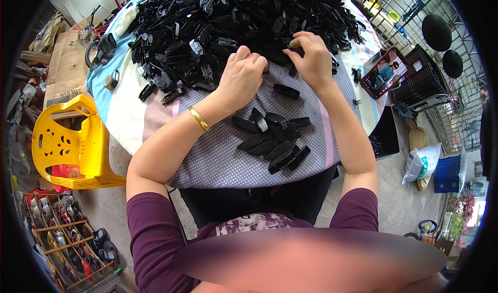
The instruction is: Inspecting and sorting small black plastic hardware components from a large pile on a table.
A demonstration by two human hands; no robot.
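- Sitting at a round table (122, 111) under a dotted grey cloth (218, 158), with a yellow plastic chair (67, 142) and a shoe rack (67, 236) to the left on the concrete floor
- The big heap of black plastic parts (207, 23) covers the far half; a small sorted pile (275, 142) lies nearer
- Left hand (241, 78) rests curled at the heap's edge; whether it holds anything I cannot tell
- Right hand (311, 57) pinches one black piece; best taken singly, a firm fingertip grip
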